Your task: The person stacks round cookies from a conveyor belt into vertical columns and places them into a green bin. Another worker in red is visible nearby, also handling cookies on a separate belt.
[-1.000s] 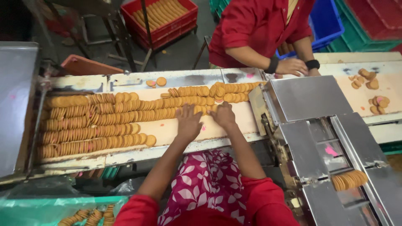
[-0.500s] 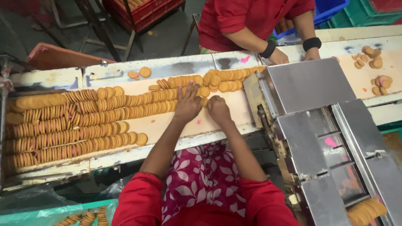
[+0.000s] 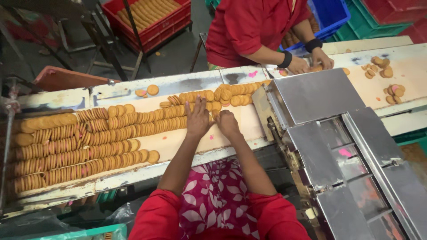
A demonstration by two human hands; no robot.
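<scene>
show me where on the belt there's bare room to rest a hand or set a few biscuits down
Bare belt lies right of the right hand, up to the steel cover. A strip near the front edge is also bare, between the lower biscuit rows and the left hand. The far belt has gaps between loose biscuits. The left end is crowded.
</scene>
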